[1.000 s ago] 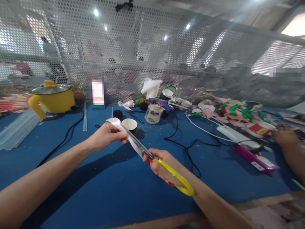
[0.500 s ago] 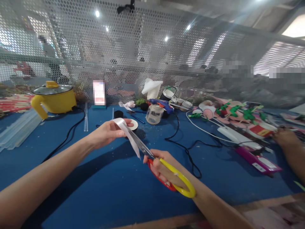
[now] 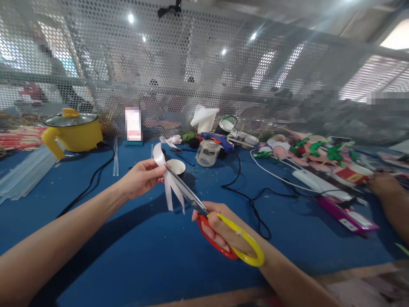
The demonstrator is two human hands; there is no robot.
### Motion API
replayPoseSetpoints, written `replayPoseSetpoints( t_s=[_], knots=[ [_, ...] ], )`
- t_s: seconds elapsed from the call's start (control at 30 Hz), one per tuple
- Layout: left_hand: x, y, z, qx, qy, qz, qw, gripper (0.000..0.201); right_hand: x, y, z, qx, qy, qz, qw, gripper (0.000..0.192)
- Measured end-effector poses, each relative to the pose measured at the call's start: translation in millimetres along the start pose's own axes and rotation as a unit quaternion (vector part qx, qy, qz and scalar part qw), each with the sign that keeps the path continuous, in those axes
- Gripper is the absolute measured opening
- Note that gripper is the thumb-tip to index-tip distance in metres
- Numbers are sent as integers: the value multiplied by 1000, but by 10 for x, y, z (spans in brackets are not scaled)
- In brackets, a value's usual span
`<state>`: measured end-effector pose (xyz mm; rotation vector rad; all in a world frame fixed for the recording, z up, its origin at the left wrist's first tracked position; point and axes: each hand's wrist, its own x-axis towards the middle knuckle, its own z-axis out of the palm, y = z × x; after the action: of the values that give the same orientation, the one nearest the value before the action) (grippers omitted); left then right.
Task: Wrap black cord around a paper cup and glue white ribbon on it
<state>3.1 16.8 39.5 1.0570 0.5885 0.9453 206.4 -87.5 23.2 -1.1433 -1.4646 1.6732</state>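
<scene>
Blue felt-covered table (image 3: pixel 134 256) fills the near view, w/ a perforated metal screen (image 3: pixel 204 72) behind it. Nearest, the right hand (image 3: pixel 220 228) is closed around the scissors (image 3: pixel 220 228), fingers through the red and yellow handle loops; the blades point up-left toward the left hand and are parted only a little at the ribbon. Just beyond, the left hand (image 3: pixel 143 177) pinches a white ribbon (image 3: pixel 166 179) btw thumb and fingers; one end curls up above the fingers, two strips hang down beside the blades. Behind the left hand sits a small white cup (image 3: pixel 177 167). Further from the right hand stand a glass jar (image 3: pixel 206 152), a blue glue gun (image 3: pixel 217 139) and a black cable (image 3: pixel 246 196). Far left of the left hand is a yellow pot (image 3: pixel 73 130). At far right another person's hand (image 3: pixel 380 183) rests near pink and green craft pieces (image 3: pixel 316 149).
</scene>
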Motion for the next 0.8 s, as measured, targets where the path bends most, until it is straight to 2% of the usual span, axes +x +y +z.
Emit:
replayPoseSetpoints(
  t_s=[0.2, 0.43, 0.63, 0.73, 0.8],
  knots=[
    [4, -15, 43, 9, 33, 37, 999, 19, 6, -2, 25, 24, 8, 19, 1000, 57],
    [24, 52, -8, 33, 96, 72, 992, 17, 6, -25, 17, 45, 17, 56, 997, 48],
    [-2, 135, 20, 51, 107, 61, 991, 15, -18, 41, -107, 42, 19, 3, 999, 65],
    [-20, 141, 58, 50, 94, 67, 992, 14, -67, 71, -113, 32, 9, -33, 999, 71],
    [-22, 134, 68, 52, 84, 76, 992, 13, -108, 87, -86, 34, 1, -33, 999, 73]
  ],
)
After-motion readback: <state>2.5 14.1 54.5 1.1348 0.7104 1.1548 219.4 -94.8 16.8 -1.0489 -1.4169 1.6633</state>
